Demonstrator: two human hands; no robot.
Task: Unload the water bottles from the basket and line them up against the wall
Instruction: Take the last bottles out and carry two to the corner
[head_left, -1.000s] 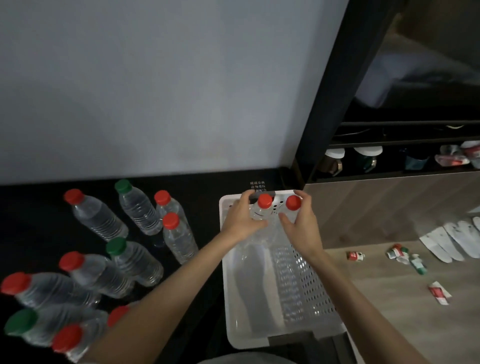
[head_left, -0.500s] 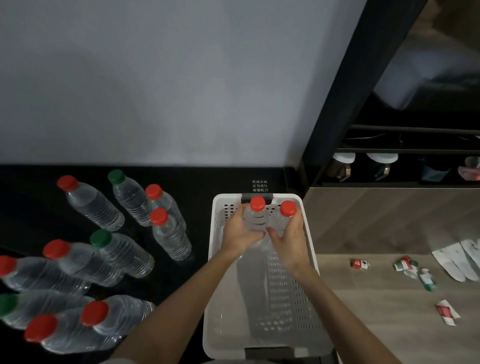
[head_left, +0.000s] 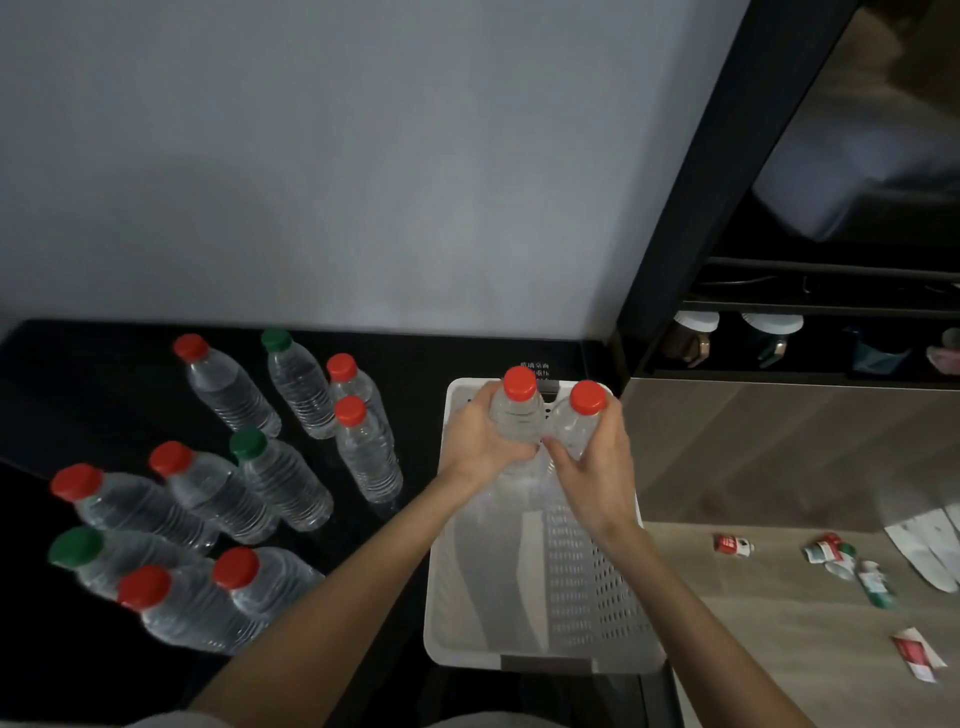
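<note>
Gripping one red-capped bottle (head_left: 517, 415), the left hand (head_left: 478, 447) is closed around it above the white basket (head_left: 597, 649). Right hand (head_left: 597, 467) clasps a second bottle (head_left: 579, 426) beside it.

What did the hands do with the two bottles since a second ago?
The left hand and right hand kept hold of the two red-capped bottles and lifted them a little higher out of the white basket. Nothing was let go. The bottles on the dark counter stayed standing where they were.
</note>
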